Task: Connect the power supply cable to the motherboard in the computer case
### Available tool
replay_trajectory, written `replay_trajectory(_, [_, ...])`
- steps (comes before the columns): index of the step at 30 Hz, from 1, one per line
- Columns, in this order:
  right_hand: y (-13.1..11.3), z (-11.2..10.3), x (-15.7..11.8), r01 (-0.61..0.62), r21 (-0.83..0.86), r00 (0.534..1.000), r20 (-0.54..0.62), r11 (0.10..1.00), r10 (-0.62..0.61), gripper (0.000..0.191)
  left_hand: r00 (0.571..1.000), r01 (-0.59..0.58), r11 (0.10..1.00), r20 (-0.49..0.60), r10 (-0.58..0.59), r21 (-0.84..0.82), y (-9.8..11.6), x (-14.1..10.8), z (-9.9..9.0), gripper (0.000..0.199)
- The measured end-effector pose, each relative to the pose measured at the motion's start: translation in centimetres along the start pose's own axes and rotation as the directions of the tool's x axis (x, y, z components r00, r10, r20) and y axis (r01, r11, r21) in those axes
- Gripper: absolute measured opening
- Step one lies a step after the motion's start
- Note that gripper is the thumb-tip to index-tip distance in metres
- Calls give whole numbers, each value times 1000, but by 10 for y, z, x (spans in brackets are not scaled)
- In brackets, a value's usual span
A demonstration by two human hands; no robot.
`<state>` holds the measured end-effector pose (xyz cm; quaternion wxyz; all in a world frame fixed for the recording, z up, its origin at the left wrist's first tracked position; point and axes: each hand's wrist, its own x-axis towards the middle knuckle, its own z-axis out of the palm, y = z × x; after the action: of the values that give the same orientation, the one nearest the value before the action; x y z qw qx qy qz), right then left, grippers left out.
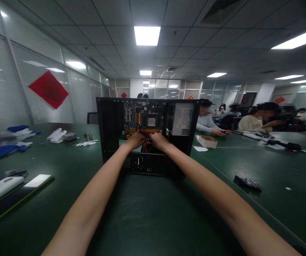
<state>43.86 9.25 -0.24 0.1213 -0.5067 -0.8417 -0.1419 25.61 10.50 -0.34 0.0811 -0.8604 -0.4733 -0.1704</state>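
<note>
On the green table (pixel 147 213), straight ahead of the person, one black case (pixel 149 168) stood upright with its open side facing the camera. Inside it were one board (pixel 142 111), at the upper middle, and one pale metal power unit (pixel 182 119), at the upper right; one square chip (pixel 151 122) showed on the board.

Two hands reached into the case, just below the chip. The left hand (pixel 137 140) was at the lower edge of the board, its fingers bent and pointing inward to the right. The right hand (pixel 158 140) was just beside it, its fingers curled, the fingertips close to those of the left. Dark and reddish cables (pixel 145 146) hung between and below the hands, too tangled to count. I could not tell how far the fingers of either hand were parted, or whether they had hold of a cable or only touched the board.

To the left lay one phone (pixel 11 201) with a green edge, one white device (pixel 2 189) beside it, and, farther off, blue cloth (pixel 5 152) and two small metal pieces (pixel 88 136). To the right were one white box (pixel 207 141), one dark bundle (pixel 247 183) and one white scrap (pixel 288 188). Two co-workers sat nearest on that side, one in a pale blue sleeve (pixel 205 127), the other in a pale yellow top (pixel 249 123).
</note>
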Motion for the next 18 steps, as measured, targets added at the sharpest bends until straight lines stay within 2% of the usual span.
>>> replay_trajectory(8, [2,3,3,-4,43,1000,4,999,4,29,1000,-2,1000,0,2,15,-2,0,1,30])
replay_trajectory(18, [3,3,3,-17,63,1000,3,998,17,30,1000,28,995,7,-29,92,7,3,-2,29])
